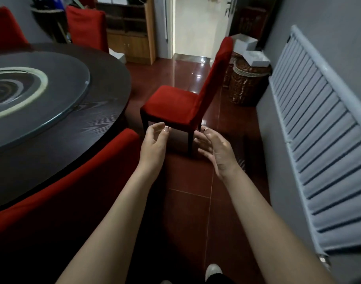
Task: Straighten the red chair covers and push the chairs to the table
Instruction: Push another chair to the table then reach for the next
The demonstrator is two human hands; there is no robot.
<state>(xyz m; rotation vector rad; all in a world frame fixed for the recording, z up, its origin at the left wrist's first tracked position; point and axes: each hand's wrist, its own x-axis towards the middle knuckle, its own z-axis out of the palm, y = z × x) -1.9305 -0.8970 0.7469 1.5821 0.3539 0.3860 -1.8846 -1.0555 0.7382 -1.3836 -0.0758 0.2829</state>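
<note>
We hold both hands out in front of us with nothing in them: our left hand (155,144) has loosely curled fingers and our right hand (214,152) is spread, palm turned inward. Beyond them a red-covered chair (171,105) stands on the tiled floor (187,212), apart from the round dark table (89,128), with its seat facing the table. A second covered chair (73,181) sits against the table's near edge.

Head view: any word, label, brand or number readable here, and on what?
None can be read. The white boxes by the wicker basket look plain; any print there is too blurred to tell. The red chair cover, table and radiator show no text.
</note>
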